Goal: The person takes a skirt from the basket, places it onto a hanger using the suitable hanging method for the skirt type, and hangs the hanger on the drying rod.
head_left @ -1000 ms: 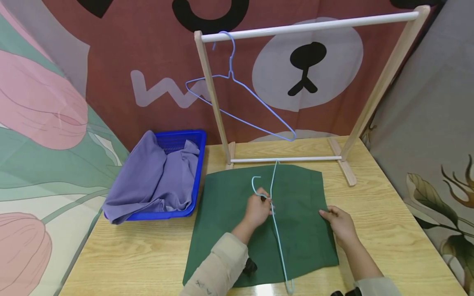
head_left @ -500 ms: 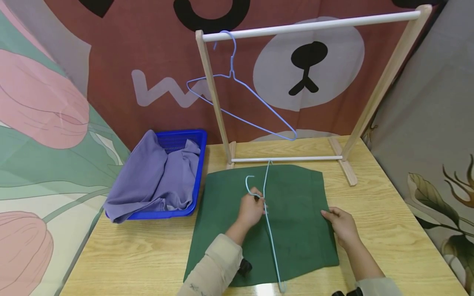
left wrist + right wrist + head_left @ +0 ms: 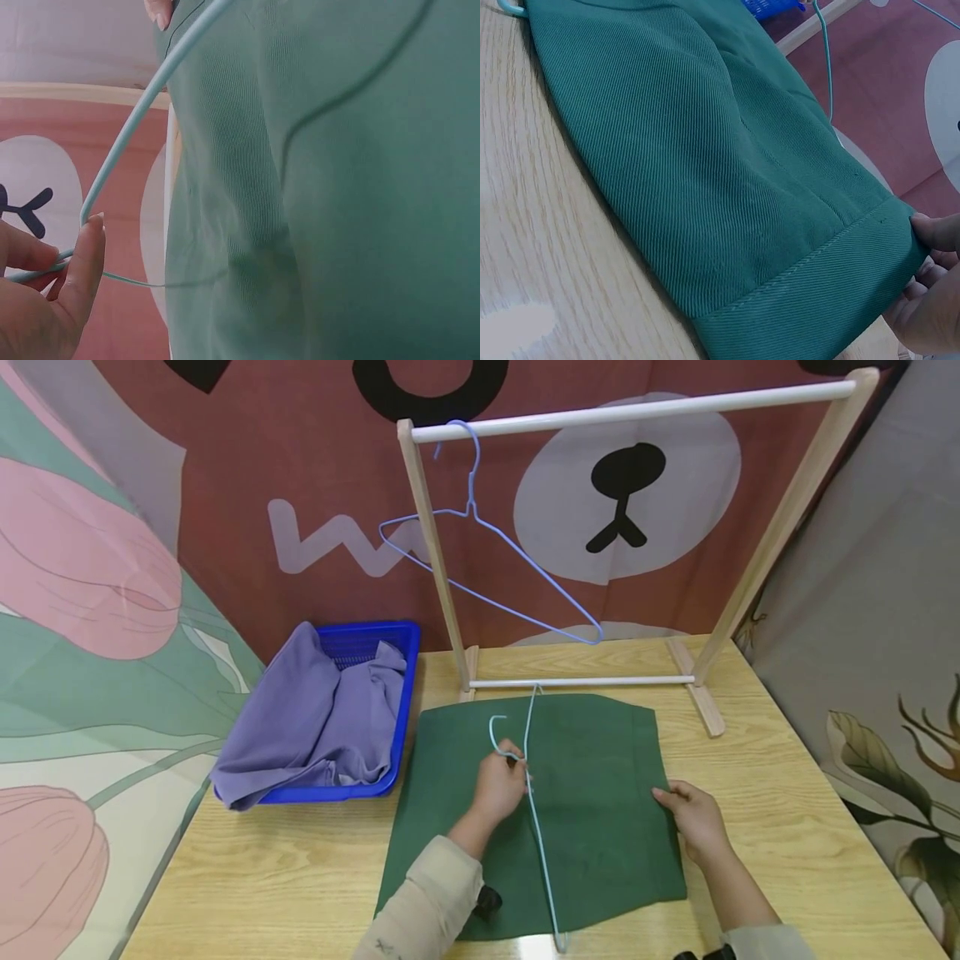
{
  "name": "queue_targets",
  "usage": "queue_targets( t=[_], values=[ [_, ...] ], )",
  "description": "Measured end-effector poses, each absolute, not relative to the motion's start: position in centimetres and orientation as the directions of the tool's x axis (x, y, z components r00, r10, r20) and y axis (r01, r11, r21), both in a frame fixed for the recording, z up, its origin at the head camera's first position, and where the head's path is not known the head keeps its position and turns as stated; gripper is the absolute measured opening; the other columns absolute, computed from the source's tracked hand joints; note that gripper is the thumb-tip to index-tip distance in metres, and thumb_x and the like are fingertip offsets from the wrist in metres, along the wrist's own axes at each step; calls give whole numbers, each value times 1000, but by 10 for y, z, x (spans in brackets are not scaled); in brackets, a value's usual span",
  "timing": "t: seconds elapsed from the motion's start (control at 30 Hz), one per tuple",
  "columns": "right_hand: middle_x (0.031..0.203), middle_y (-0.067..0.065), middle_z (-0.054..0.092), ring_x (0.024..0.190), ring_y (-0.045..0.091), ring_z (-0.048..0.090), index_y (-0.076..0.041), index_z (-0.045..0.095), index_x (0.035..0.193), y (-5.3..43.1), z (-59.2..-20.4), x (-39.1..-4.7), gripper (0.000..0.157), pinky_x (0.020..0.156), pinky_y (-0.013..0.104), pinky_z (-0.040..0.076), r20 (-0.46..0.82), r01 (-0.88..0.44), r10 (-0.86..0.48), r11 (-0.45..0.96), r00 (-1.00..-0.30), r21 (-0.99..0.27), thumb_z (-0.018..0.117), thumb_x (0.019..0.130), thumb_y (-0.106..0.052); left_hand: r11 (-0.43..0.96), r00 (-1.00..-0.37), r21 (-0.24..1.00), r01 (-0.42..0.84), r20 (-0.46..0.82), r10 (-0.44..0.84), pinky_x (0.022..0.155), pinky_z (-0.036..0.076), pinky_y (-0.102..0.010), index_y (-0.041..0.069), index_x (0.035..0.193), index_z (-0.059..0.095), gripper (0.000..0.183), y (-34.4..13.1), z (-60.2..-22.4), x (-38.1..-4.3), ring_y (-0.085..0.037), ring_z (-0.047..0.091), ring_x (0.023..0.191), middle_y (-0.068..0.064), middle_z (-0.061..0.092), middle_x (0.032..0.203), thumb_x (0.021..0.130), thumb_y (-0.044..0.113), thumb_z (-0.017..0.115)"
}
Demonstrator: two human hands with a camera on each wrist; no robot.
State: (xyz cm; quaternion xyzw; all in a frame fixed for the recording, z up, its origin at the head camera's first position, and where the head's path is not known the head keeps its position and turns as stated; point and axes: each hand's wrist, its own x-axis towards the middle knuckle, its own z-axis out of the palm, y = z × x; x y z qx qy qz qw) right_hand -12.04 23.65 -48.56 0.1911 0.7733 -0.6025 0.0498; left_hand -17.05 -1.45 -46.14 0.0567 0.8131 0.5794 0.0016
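Observation:
A green cloth piece with a stitched hem [image 3: 600, 802] lies spread on the table, its kind unclear. My left hand [image 3: 500, 785] pinches a pale blue clothes hanger [image 3: 542, 852] near the base of its hook, above the cloth. The hanger is seen nearly edge-on, its hook pointing left. In the left wrist view, thumb and fingers of the left hand [image 3: 56, 289] close on the wire, which casts a shadow on the fabric. My right hand [image 3: 693, 818] grips the cloth's right edge; in the right wrist view the thumb of the right hand [image 3: 937, 277] presses on the hemmed corner.
Behind the cloth stands a wooden rack with a white top rail [image 3: 637, 414] and a lower bar [image 3: 585, 682]. A periwinkle hanger [image 3: 525, 558] hangs at its left end. A blue basket [image 3: 408, 693] holding purple cloth [image 3: 300, 718] stands left on the wooden table [image 3: 262, 868].
My left hand has moved a little to the left, carrying the pale blue hanger with it. The right hand keeps its hold on the cloth's edge, nearly still.

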Motion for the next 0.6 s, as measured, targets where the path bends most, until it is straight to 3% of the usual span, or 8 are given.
queue_targets(
  t=[0.6],
  values=[
    [80, 1, 50, 70, 10, 46, 12, 49, 100, 240, -496, -112, 33, 59, 25, 42, -327, 385, 256, 224, -910, -895, 52, 86, -17, 344, -996, 935, 84, 65, 65, 44, 47, -21, -2, 83, 48, 5, -28, -456, -172, -17, 58, 55, -11, 54, 69, 81, -7, 49]
  ],
)
